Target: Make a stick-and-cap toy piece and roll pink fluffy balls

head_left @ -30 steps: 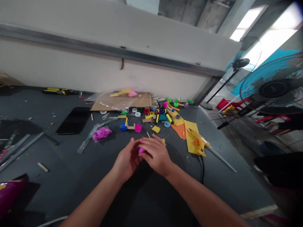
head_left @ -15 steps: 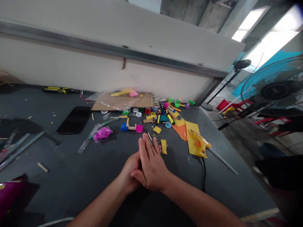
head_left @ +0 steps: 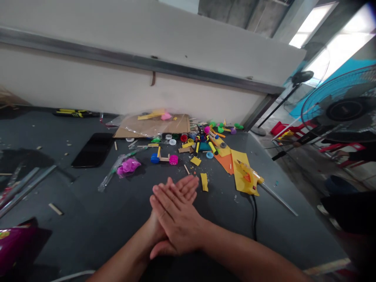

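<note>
My right hand lies flat across my left hand, palm against palm, above the dark tabletop. Fingers on both hands are stretched out, and the right thumb sticks out to the side. Whatever may be between the palms is hidden. Beyond the hands, a small wooden-stick piece with a blue wheel and a pink wheel rests on the table. A strip of yellow paper lies just right of the fingertips. Purple clay in clear plastic is to the left.
A yellow glue gun with a black cord lies on yellow card at right. Pliers, bottle caps and cardboard are at the back. A phone is on the left. A standing fan is beyond the table.
My right hand has slid and turned to the left over my left hand. The left fingers now show beyond it. The tabletop things stay put.
</note>
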Available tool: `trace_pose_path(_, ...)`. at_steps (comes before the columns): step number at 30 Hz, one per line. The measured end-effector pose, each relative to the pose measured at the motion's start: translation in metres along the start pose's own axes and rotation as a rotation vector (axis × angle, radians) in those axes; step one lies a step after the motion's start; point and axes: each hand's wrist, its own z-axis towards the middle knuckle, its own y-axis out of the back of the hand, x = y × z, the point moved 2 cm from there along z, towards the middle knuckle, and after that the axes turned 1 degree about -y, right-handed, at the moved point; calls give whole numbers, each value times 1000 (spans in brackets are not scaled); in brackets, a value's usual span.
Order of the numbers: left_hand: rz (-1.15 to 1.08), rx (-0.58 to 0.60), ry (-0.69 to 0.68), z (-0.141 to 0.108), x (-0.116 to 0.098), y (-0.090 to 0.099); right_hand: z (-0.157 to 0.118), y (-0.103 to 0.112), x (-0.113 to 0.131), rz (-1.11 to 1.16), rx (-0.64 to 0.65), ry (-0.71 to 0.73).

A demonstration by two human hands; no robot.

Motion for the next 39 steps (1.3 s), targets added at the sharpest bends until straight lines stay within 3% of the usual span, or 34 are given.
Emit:
trace_pose_path(4,-56,73,83,-4,0,-5,-1,0,-11,-32,-7,-215)
trace_pose_path(10,-124,108,-16,-3,-3,1,0,-3,-8,17,31,-10)
trace_pose_path(14,-117,145,132,-3,-6,1,-1,-4,-25,-32,-8,-231)
trace_pose_path(19,-141,71,11,-6,-18,1,0,-7,-17,5,42,-32)
trace_pose_path(24,-114,114,121,-7,-16,0,-2,-7,-25,-49,14,-239)
trace_pose_path(28,-142,47,-5,-6,-18,4,-1,-8,-15,-23,61,-52)
trace_pose_path(30,-132,60,55,-5,-15,3,0,-7,-17,-30,66,-91)
trace_pose_path(32,-123,106,119,-6,-13,1,0,-6,-24,-59,56,-217)
trace_pose_path(34,-134,140,85,-7,-17,1,-2,-4,-32,-81,54,-284)
trace_pose_path(37,-115,122,-47,-8,-23,5,-6,-2,-39,-70,42,-277)
trace_pose_path(39,-52,104,-67,-9,-21,7,-8,0,-40,-30,0,-287)
